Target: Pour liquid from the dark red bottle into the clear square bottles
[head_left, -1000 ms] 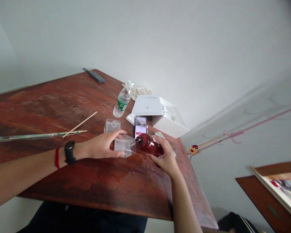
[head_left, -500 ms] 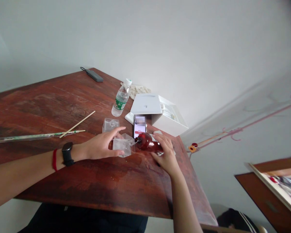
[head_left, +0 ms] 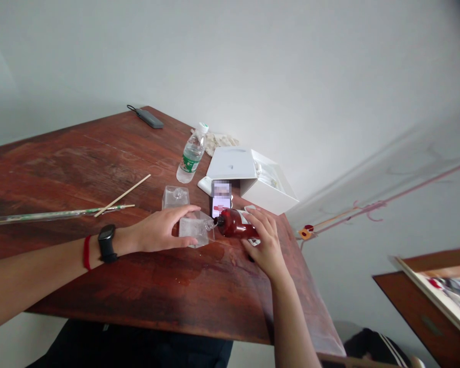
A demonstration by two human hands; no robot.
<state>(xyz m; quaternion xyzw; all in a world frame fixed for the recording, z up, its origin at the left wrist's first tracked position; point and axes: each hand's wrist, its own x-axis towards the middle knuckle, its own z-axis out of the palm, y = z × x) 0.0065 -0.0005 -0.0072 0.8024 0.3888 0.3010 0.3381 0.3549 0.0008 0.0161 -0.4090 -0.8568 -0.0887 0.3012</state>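
My left hand (head_left: 164,229) is closed around a clear square bottle (head_left: 193,230), thumb on its near side and fingers on the far side. The bottle's narrow mouth points right. In my right hand (head_left: 263,240) is a dark red bottle (head_left: 233,224), tipped well over, with its black neck against or just at the mouth of the clear one. Whether liquid is flowing cannot be made out. A second clear square container (head_left: 175,195) stands just beyond my left hand.
Behind stand a water bottle (head_left: 190,156), a lit phone (head_left: 221,197) and an open white box (head_left: 270,191). A wooden stick (head_left: 124,194) crosses a long wrapped packet (head_left: 53,217) at left. Wet spots (head_left: 182,281) mark the wooden table (head_left: 145,296).
The fingers of my left hand have closed in on the clear bottle. The red bottle stays tipped at its mouth, barely shifted.
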